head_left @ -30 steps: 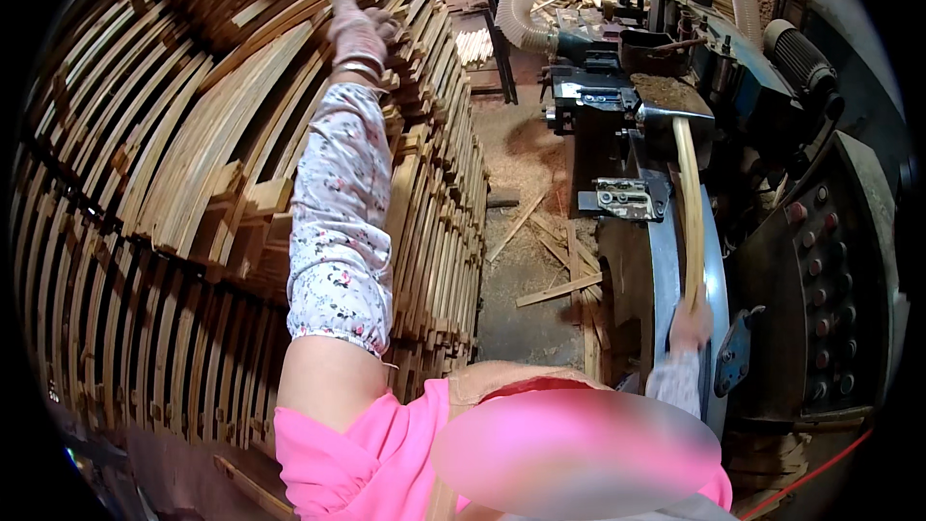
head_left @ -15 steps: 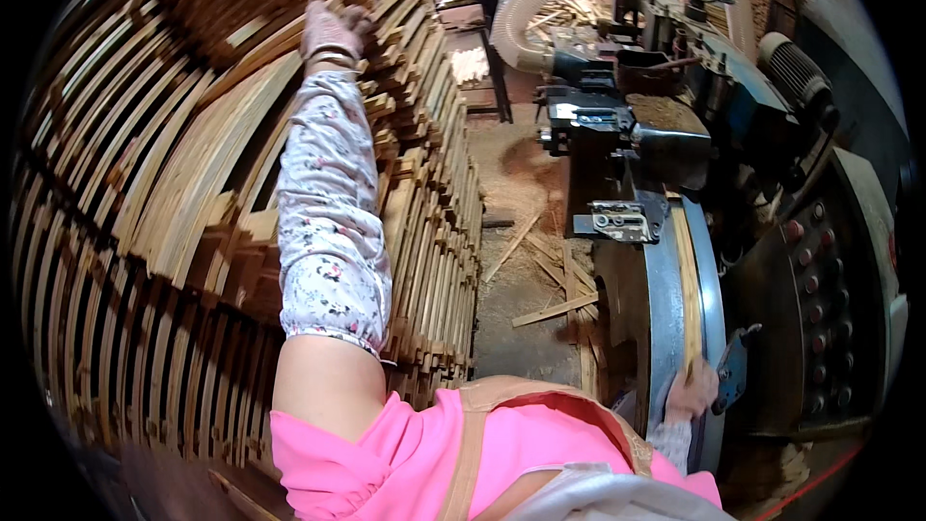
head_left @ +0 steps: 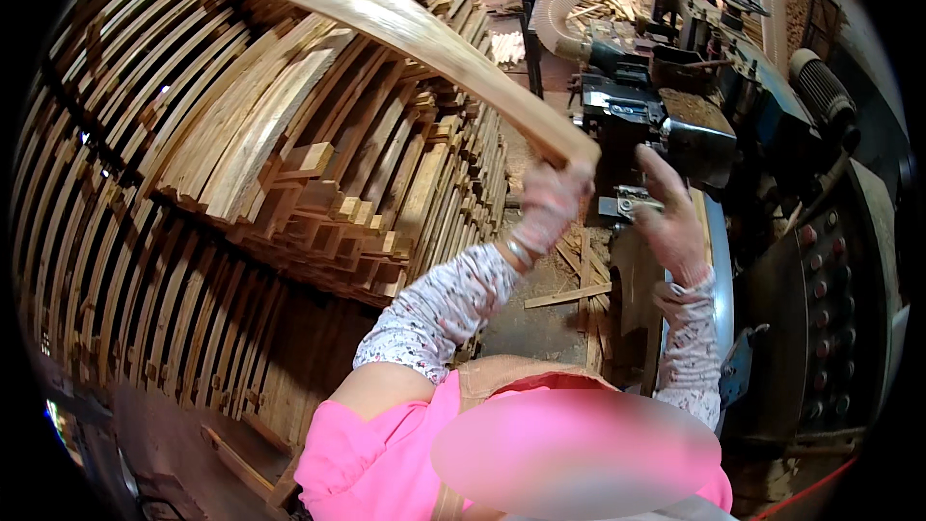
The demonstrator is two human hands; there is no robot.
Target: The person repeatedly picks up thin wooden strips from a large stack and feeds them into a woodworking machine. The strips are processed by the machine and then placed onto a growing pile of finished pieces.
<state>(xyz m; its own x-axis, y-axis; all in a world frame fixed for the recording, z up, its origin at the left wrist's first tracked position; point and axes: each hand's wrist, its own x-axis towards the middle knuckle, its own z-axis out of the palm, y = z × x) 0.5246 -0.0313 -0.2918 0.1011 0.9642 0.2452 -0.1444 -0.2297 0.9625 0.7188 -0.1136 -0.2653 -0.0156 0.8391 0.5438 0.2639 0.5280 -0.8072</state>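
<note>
Two long pale curved wooden slats (head_left: 424,43) slanted up over the tall stack of sawn slats (head_left: 289,183), gripped at their lower ends by the gloved left hand (head_left: 550,198), fingers wrapped tight. The gloved right hand (head_left: 670,217) hovered open beside the grey woodworking machine (head_left: 675,125).

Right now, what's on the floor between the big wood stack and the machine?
In the head view, loose wood offcuts and sawdust lie on the floor between the wood stack and the machine.
</note>
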